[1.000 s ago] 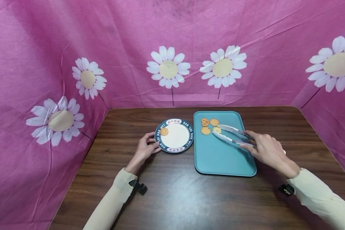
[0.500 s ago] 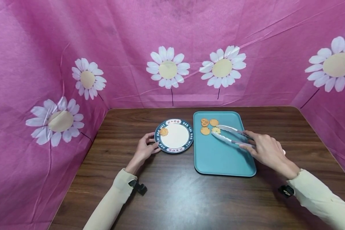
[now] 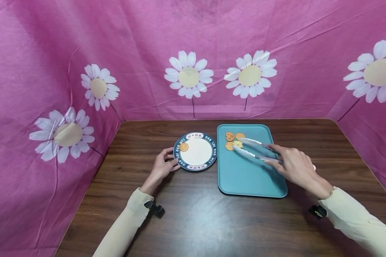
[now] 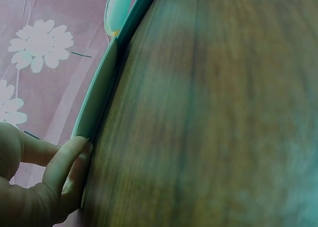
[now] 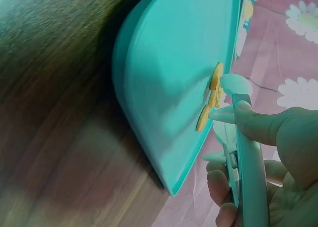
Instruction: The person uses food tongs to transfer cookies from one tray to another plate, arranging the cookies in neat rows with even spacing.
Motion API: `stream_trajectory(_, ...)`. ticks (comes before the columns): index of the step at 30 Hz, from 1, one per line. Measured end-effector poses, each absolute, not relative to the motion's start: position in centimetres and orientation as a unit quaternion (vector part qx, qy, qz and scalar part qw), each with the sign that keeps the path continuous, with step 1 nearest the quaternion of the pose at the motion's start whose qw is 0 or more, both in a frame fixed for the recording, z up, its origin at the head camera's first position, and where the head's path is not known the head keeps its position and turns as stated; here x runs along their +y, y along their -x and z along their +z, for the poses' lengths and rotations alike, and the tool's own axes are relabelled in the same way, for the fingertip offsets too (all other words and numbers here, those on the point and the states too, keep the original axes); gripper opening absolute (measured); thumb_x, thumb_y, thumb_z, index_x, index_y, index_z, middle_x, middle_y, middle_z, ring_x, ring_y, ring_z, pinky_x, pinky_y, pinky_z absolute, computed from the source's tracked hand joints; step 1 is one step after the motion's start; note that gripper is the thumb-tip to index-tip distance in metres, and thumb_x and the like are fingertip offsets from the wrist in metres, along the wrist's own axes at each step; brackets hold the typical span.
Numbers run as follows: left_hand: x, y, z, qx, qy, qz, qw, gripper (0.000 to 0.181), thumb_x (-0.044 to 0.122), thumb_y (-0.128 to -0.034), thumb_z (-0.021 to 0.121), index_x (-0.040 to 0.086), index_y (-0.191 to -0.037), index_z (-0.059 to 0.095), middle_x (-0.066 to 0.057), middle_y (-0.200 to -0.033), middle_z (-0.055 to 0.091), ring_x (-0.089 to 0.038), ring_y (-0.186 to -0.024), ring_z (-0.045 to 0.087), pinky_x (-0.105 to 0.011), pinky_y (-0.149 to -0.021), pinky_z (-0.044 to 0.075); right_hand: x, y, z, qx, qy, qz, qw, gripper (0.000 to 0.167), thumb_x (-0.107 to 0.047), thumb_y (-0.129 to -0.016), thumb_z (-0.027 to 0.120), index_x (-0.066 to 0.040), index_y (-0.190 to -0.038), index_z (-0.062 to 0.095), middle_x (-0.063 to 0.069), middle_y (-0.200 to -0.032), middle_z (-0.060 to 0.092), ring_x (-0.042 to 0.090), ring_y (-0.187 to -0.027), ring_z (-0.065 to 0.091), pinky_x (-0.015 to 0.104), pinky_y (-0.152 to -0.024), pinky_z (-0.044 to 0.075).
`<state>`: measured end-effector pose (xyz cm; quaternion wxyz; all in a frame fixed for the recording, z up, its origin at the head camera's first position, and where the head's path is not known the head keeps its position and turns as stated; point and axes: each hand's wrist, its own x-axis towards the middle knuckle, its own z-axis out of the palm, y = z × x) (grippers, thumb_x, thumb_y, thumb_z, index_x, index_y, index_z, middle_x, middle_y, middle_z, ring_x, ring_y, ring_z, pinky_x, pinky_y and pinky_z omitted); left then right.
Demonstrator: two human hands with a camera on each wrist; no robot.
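My left hand point(image 3: 162, 165) holds the left rim of a round plate point(image 3: 197, 151) with a dark patterned border. In the left wrist view its thumb and fingers meet at the plate's edge point(image 4: 94, 98). On the plate's left side lies a swirled cookie point(image 3: 184, 147). My right hand point(image 3: 297, 167) grips a pair of tongs point(image 3: 246, 152) over the teal tray point(image 3: 251, 178). Between the tong tips is a pale yellow cookie point(image 3: 237, 144), close against a round cookie point(image 3: 229, 146). A pretzel-shaped cookie point(image 3: 229, 136) and another round cookie point(image 3: 240, 136) lie just behind.
Plate and tray stand side by side, almost touching, on a dark wooden table point(image 3: 186, 214). A pink cloth point(image 3: 141, 71) with large white daisies hangs behind the table and along its sides.
The tongs and right hand have shifted slightly left, and the pale yellow cookie has moved left with the tips, up to the round cookie. The left hand and plate stay put.
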<state>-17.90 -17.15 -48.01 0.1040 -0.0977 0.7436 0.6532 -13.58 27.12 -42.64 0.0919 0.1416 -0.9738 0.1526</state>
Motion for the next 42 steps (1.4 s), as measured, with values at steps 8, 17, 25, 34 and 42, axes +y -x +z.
stream_trajectory(8,-17.2,17.9,-48.0,0.741,0.098,0.656,0.103,0.059,-0.01,-0.0983,0.06,0.005,-0.153,0.044,-0.025,-0.132,0.055,-0.016,-0.087,0.067,-0.025,-0.083,0.07,25.7,14.1,-42.5,-0.97,-0.153,0.161,0.098,0.056,-0.042,-0.092,0.079,-0.015,-0.138,0.065,-0.004,-0.061,0.037,0.014,-0.054,0.038,0.023,-0.033,0.023)
stream_trajectory(17,-17.2,18.1,-48.0,0.748,0.096,0.648,0.106,0.059,-0.007,-0.0993,0.06,0.007,-0.154,0.045,-0.026,-0.134,0.056,-0.018,-0.09,0.068,-0.029,-0.088,0.07,23.8,15.0,-42.7,-0.966,-0.172,0.17,0.096,0.055,-0.04,-0.093,0.079,-0.014,-0.138,0.065,-0.004,-0.062,0.035,0.013,-0.052,0.036,0.021,-0.034,0.02)
stream_trajectory(25,-17.2,18.0,-48.0,0.748,0.101,0.647,0.109,0.059,-0.007,-0.0995,0.06,0.008,-0.154,0.045,-0.025,-0.135,0.055,-0.018,-0.091,0.069,-0.028,-0.088,0.069,21.9,15.9,-42.8,-0.959,-0.19,0.182,0.1,0.052,-0.039,-0.091,0.08,-0.016,-0.136,0.067,0.007,-0.077,0.066,0.015,-0.056,0.04,0.025,-0.035,0.027)
stream_trajectory(34,-17.1,17.9,-47.8,0.749,0.098,0.647,0.101,0.059,-0.008,-0.0984,0.061,0.006,-0.153,0.046,-0.026,-0.132,0.056,-0.016,-0.087,0.068,-0.025,-0.083,0.07,19.7,17.0,-43.0,-0.957,-0.21,0.183,0.081,0.054,-0.038,-0.093,0.079,-0.014,-0.139,0.066,-0.002,-0.064,0.038,0.016,-0.055,0.038,0.024,-0.038,0.027)
stream_trajectory(42,-17.1,17.9,-47.9,0.75,0.097,0.646,0.103,0.059,-0.009,-0.098,0.062,0.005,-0.153,0.046,-0.026,-0.132,0.057,-0.015,-0.083,0.069,-0.024,-0.082,0.07,18.2,17.6,-43.4,-0.957,-0.22,0.18,0.056,0.054,-0.038,-0.093,0.08,-0.014,-0.139,0.065,-0.003,-0.064,0.036,0.012,-0.052,0.034,0.023,-0.037,0.026)
